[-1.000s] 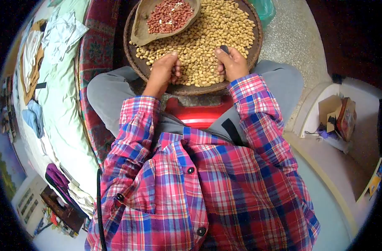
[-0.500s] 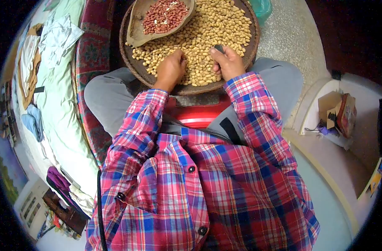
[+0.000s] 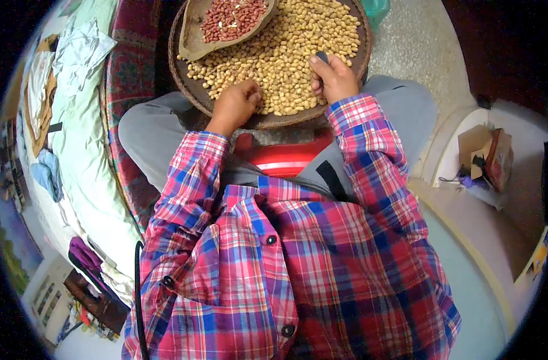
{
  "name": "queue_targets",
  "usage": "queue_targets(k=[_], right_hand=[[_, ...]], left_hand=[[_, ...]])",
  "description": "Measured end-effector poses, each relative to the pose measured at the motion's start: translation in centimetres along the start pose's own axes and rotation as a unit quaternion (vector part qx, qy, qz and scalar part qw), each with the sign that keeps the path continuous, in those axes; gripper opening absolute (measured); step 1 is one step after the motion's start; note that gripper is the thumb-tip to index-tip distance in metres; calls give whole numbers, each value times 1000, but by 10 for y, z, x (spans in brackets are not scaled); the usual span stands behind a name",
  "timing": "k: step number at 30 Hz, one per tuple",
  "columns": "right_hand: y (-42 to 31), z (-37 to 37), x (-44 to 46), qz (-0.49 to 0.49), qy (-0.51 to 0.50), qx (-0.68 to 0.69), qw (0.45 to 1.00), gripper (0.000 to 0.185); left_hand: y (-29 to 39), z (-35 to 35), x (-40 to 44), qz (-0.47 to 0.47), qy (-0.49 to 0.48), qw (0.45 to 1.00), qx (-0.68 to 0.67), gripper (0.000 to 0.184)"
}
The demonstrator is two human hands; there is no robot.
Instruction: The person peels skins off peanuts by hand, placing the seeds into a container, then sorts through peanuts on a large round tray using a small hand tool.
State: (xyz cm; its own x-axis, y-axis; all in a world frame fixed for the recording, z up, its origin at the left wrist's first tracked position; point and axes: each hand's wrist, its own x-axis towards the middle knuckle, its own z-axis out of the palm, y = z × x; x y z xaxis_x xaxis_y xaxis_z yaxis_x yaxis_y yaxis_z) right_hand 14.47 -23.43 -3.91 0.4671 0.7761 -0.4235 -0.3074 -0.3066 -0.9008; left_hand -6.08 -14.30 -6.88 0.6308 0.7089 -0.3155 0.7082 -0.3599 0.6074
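A round, dark-rimmed tray (image 3: 176, 72) holds a wide spread of unshelled peanuts (image 3: 304, 36). At its upper left sits a brown scoop-shaped bowl (image 3: 193, 37) with shelled red peanuts (image 3: 233, 19) and a few pale bits. My left hand (image 3: 233, 105) is over the near left part of the tray, fingers curled close to the peanuts; whatever it pinches is hidden. On the right side, my right hand (image 3: 337, 81) is closed around a small dark flat piece (image 3: 322, 57) that sticks out beside the thumb. The rest of that piece is hidden in the fist.
Below the tray, between my grey-trousered legs, is a red glossy surface (image 3: 280, 159). A green translucent bag or container (image 3: 376, 11) touches the tray's upper right. To the left lies a bed (image 3: 85, 138) with clothes; a box (image 3: 475, 144) stands at right.
My two hands have drawn slightly apart, the left to the left and the right to the right and up. The whole view has shifted a little; the tray appears slightly higher.
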Motion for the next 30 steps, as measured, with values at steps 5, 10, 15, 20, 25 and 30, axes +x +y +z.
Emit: queue_targets(k=[5,10,15,20,25,30], right_hand=[[-1,3,-1,19,-19,33,999,23],[-2,3,-3,18,-22,27,999,22],[-1,4,-2,16,-30,36,999,22],[-1,4,-3,16,-31,19,999,20],[2,3,-1,8,-25,27,999,22],[1,4,-1,13,-38,-17,999,22]], left_hand=[[19,10,-9,76,-47,994,58,14],[22,18,-6,97,-23,991,90,23],[21,19,-8,110,11,986,127,20],[24,27,-9,50,46,991,113,20],[14,29,-11,52,41,992,104,19],[21,28,-13,81,-4,993,81,17]])
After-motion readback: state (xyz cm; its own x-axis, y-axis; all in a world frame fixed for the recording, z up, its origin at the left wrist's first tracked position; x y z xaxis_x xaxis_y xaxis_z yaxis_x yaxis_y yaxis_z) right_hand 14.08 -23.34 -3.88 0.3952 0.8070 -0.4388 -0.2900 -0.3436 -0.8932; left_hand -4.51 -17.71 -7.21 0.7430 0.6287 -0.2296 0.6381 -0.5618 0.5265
